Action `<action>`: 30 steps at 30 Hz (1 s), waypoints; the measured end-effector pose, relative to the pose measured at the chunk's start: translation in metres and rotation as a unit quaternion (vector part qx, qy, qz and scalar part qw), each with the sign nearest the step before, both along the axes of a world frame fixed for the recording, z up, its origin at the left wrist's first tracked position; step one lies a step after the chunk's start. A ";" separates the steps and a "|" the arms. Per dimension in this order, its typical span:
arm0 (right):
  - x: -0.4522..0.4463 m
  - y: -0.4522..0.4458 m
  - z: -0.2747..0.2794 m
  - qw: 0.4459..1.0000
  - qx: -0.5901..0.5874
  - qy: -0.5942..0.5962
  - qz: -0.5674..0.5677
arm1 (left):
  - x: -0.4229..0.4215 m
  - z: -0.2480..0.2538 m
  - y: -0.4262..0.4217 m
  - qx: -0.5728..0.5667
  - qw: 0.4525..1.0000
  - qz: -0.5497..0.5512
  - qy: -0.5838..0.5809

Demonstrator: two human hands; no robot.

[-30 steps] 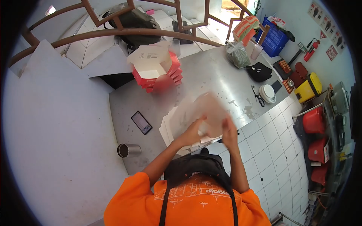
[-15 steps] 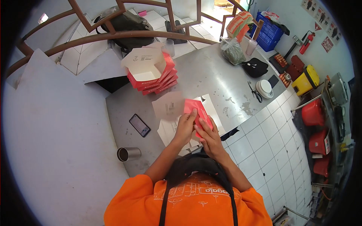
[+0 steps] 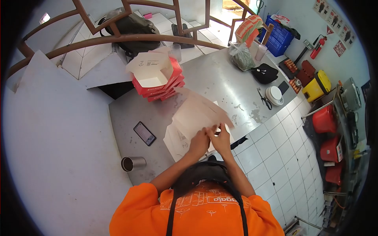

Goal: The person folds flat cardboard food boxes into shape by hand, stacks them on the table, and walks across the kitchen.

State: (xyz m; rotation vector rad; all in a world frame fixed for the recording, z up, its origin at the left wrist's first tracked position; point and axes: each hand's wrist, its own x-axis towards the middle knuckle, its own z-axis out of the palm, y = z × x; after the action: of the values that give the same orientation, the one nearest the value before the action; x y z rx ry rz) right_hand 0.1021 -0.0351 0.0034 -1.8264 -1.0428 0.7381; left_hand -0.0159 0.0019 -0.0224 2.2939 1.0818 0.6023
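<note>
My left hand and my right hand are close together at the near edge of a partly folded cardboard food box. Fingers of both hands are closed on its edge. The box's pale inner side faces up, and motion blurs its panels. Under it lie flat cardboard box blanks with printed marks, partly covered by my hands and the box. Beyond them stands a stack of folded red boxes, the top one with its lid raised and its white inside showing.
On the metal table are a phone, a steel tumbler, scissors, a white round container, a black cap and a filled plastic bag. A brown railing runs along the far side.
The box has turned from showing its red outer side to lying spread with its pale inside up. My hands have shifted slightly, and the right wrist has come inward.
</note>
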 end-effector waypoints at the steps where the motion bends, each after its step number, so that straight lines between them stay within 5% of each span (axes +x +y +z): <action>1: 0.015 0.004 -0.011 0.999 -0.042 -0.027 -0.001 | -0.004 -0.031 -0.002 0.026 0.992 -0.026 0.121; 2: 0.035 0.005 -0.039 0.999 0.030 0.002 0.026 | -0.010 -0.035 -0.005 0.037 0.994 -0.039 0.094; 4: 0.055 0.000 -0.042 0.964 0.032 0.257 0.066 | -0.026 -0.040 -0.005 0.056 0.996 -0.062 0.038; 5: 0.063 -0.005 -0.040 0.963 -0.002 0.249 0.103 | -0.031 -0.054 -0.003 0.036 0.998 -0.058 0.004; 8: 0.045 -0.012 -0.025 0.958 0.115 -0.197 0.170 | -0.036 -0.089 0.001 -0.125 0.982 -0.006 -0.142; 12: -0.010 -0.013 -0.015 0.970 0.130 -0.178 0.105 | -0.020 -0.093 -0.003 -0.181 0.949 0.096 -0.238; 13: -0.016 -0.008 -0.023 0.968 0.167 -0.167 0.080 | -0.019 -0.098 0.002 -0.333 0.909 0.114 -0.223; 16: -0.020 -0.001 -0.019 0.983 0.125 -0.119 0.056 | -0.011 -0.097 0.007 -0.489 0.775 0.111 -0.383; 19: -0.019 0.004 0.010 0.979 0.001 0.202 0.015 | -0.010 -0.083 0.012 -0.537 0.743 0.049 -0.395; 21: -0.013 0.002 -0.029 0.997 0.048 0.001 0.059 | -0.014 -0.088 0.014 -0.559 0.735 0.048 -0.381; 23: -0.012 -0.003 -0.044 0.958 0.139 -0.231 0.098 | -0.015 -0.104 0.015 -0.561 0.735 0.024 -0.381; 25: -0.008 0.002 -0.063 0.950 0.173 -0.242 0.099 | -0.015 -0.106 0.013 -0.529 0.740 -0.024 -0.414; 27: -0.010 0.011 -0.058 0.956 0.190 -0.209 0.080 | -0.014 -0.086 0.024 -0.650 0.607 0.011 -0.457; 30: 0.012 0.023 -0.065 0.980 0.153 -0.111 0.060 | -0.012 -0.054 0.035 -0.615 0.711 -0.093 -0.328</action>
State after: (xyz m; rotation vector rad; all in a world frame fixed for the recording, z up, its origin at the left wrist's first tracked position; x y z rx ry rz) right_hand 0.1141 -0.0125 -0.0612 -1.6143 -1.3413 0.4195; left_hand -0.0282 0.0365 -0.0767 0.8493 0.5360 0.3487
